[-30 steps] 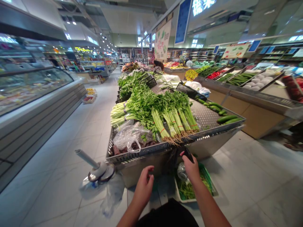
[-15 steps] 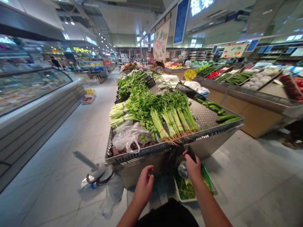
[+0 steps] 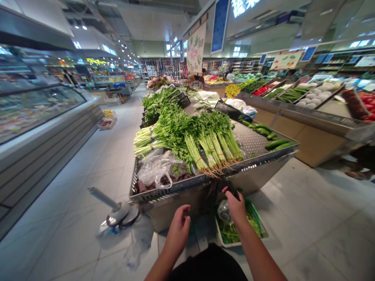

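My left hand (image 3: 179, 225) hovers in front of the display stand with loosely curled fingers apart and nothing in them. In my right hand (image 3: 235, 203) is a dark, narrow object (image 3: 233, 190); its kind is hard to make out. Just beyond that hand, bundles of celery (image 3: 218, 150) with red bands lie on the stand, their roots hanging over its front edge. More celery (image 3: 145, 140) with purple bands lies at the left. A clear plastic bag (image 3: 158, 169) rests on the stand's front left corner, over dark reddish produce.
Below my right hand, a green-lined crate (image 3: 260, 230) holds leafy scraps and a clear plastic item (image 3: 224, 210). A grey pole on a base (image 3: 120, 212) with plastic bags stands at the left. Cucumbers (image 3: 277, 143) lie at the stand's right. A glass counter (image 3: 43, 109) runs along the left.
The view has shifted slightly. My right hand, still gripping the dark object, appears a little further left; my left hand has hardly moved.
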Available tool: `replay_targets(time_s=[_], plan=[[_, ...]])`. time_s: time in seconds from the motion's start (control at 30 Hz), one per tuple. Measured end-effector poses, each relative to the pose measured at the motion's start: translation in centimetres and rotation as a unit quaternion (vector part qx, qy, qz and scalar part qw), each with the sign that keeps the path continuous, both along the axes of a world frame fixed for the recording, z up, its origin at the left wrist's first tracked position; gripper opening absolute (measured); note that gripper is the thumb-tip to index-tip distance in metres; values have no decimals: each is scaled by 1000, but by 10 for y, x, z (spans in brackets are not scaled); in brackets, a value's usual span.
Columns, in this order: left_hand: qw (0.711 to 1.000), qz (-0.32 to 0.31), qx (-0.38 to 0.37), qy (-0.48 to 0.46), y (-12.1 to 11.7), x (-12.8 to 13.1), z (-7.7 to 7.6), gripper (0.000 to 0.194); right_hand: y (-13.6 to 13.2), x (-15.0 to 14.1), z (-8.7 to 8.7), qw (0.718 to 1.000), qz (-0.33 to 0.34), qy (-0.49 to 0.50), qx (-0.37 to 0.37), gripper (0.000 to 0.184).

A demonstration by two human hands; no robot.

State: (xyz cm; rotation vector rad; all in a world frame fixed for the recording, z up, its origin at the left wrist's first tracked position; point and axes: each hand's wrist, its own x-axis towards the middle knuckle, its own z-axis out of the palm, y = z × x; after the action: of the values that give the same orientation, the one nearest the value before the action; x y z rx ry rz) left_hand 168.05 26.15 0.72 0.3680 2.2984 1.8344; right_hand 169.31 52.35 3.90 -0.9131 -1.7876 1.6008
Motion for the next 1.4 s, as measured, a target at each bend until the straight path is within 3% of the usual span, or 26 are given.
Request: replay_targets(time_s=[0.1,0.3,0.57,0.8,0.87,1.07,1.3,1.4], plan=[[1000,2,3,-2,-1,0,2,38,-4,1,-2,1000,17,4,-1,30],[1000,0,0,-6,-1,1,7,38,-39,-5,-14,996,84,5,-15,24],[1000,14,3,-2,-3,-2,7,39,7,-11,-10,1000,17,1,0,31],[1000,6,-1,9,7,-6,10,39,-37,-19,-13,994,111,3,-4,20],[1000,11,0,7,8,-6,9,38,-30,-21,-12,996,93,9,-1,25],[1000,30,-5,-7,18,-9,5,39,27,-23,-9,999,34,-1,3,28],[1000,6,-14,-4,50,-5,6,38,8,-18,-21,992,126,-15,-18,20],[999,33,-19,-9,62,-4,7,42,23,-22,-21,993,115,-15,-23,25]])
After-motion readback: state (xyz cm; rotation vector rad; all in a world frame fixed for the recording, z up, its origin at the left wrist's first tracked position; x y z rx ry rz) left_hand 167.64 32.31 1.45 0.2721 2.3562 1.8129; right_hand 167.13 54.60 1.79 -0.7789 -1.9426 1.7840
